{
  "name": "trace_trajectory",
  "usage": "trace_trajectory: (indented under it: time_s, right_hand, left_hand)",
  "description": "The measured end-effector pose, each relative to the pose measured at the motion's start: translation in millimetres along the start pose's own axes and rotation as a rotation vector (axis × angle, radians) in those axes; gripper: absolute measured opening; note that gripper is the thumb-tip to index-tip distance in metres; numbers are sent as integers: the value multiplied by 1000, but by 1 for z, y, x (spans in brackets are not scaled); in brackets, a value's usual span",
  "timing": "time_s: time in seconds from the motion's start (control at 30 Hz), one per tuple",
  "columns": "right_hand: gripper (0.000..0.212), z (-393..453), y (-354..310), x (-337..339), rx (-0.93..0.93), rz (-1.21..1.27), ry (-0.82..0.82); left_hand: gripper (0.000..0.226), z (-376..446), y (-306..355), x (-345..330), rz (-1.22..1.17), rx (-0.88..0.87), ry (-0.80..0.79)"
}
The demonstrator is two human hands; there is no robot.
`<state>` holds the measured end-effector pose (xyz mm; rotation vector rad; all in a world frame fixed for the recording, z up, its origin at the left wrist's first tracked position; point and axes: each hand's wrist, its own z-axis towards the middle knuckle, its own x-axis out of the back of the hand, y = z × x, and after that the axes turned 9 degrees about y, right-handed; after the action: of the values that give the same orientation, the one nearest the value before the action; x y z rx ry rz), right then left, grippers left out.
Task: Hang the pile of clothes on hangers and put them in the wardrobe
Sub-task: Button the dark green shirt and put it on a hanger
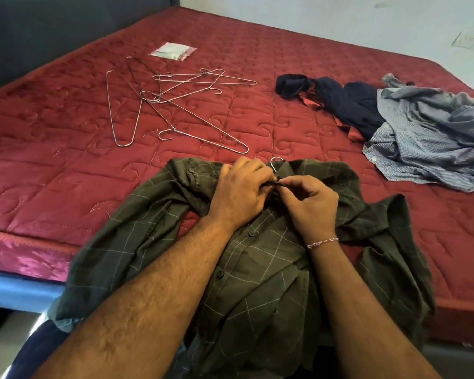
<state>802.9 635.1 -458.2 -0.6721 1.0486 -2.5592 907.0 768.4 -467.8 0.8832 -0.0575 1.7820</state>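
An olive-green checked shirt (260,269) lies front-up across the near edge of the red mattress (66,165). A metal hanger sits inside it; only its hook (274,163) sticks out at the collar. My left hand (240,191) and my right hand (311,202) meet at the collar, both pinching the shirt's placket by the top button. Several bare wire hangers (175,105) lie scattered at the mattress's left middle. A pile of clothes, a dark navy garment (350,102) and a blue-grey checked shirt (433,143), lies at the right.
A small clear plastic packet (173,51) rests beyond the hangers. A dark headboard (52,26) runs along the far left. A white wall with a switch plate (471,41) is at the far right. Floor shows below the bed's near edge.
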Motion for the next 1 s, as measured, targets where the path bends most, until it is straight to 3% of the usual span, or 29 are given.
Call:
trace_trajectory:
  time_s: [0.13,0.37,0.5,0.57,0.67,0.8,1.0]
  right_hand:
    - [10,-4,-3,-3,101,-82,85]
    - [10,-5,-1,-7,63,-139,163]
    - [11,-1,-1,-7,164,-135,82]
    - [12,-2,0,-7,212,-169,67]
    - [14,-6,2,-9,209,-205,50]
    - [16,-4,3,-10,128,-217,10]
    - [21,2,5,-10,201,-158,-89]
  left_hand:
    - [12,1,-1,-3,-38,-23,-34]
    - [25,-1,3,-7,-93,-54,-81]
    - [24,2,-2,-5,-400,215,-91]
    - [17,4,-2,-4,-436,246,-94]
    - [4,1,1,-3,-323,136,-39]
    - [5,-1,4,-4,-168,-36,26]
    - [3,-3,1,-4,-177,-28,70]
